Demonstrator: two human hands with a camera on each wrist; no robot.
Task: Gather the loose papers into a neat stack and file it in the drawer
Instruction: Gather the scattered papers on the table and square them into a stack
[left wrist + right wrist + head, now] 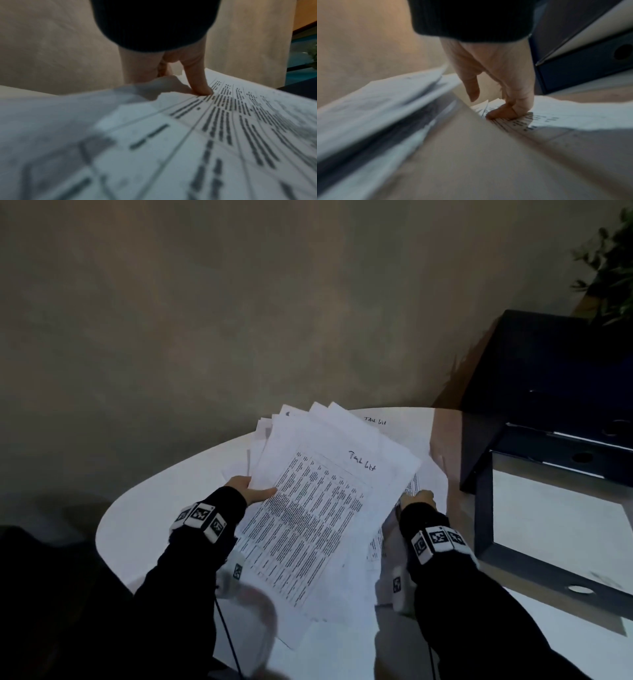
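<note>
A fanned sheaf of printed papers (318, 501) is raised above the white round table (154, 515), the top sheet bearing a handwritten title. My left hand (251, 491) grips the sheaf's left edge. Its thumb (200, 86) presses on the top sheet (188, 135) and its fingers are hidden underneath. At the sheaf's right edge, my right hand (418, 499) rests on loose sheets (416, 484) lying on the table. Its bent index fingertip (503, 114) presses on their fanned corners (544, 115), and the thumb hangs apart. The sheaf (376, 108) rises to its left.
A dark blue drawer unit (548, 378) stands at the table's right, also seen in the right wrist view (582, 60). Its lower drawer (582, 589) is pulled far out, with a pale floor inside. A plant (613, 268) is at the far right. A plain wall lies behind.
</note>
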